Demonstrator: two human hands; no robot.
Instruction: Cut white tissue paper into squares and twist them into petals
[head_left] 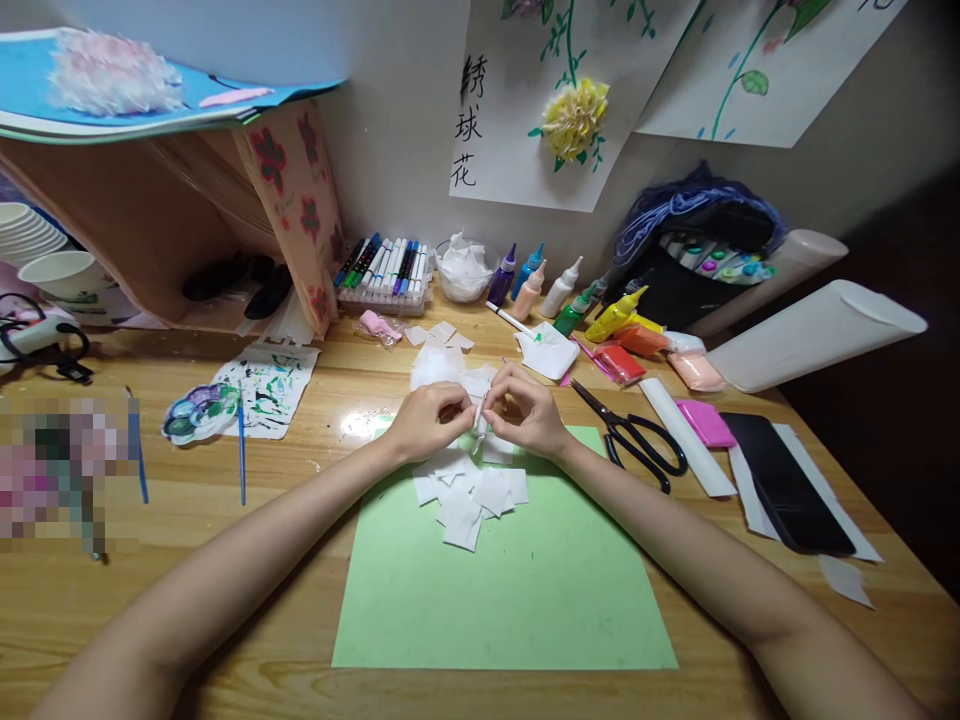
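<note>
Over the far part of a green paper sheet (517,600), my left hand (431,420) and my right hand (529,415) meet, fingertips pinched. Between them is a small piece of white tissue paper (480,412), rolled or folded narrow; my fingers hide part of it. Just below my hands, several loose white tissue paper squares (461,515) overlap on the green sheet. More white paper (436,365) lies flat on the wood behind my fingers.
Black-handled scissors (637,440) lie right of my right hand, near a phone (787,480). Behind stand paint bottles (559,288), a marker box (384,275) and a bowl of white tissue (463,268). Left are a paint palette (199,412) and a brush (242,455).
</note>
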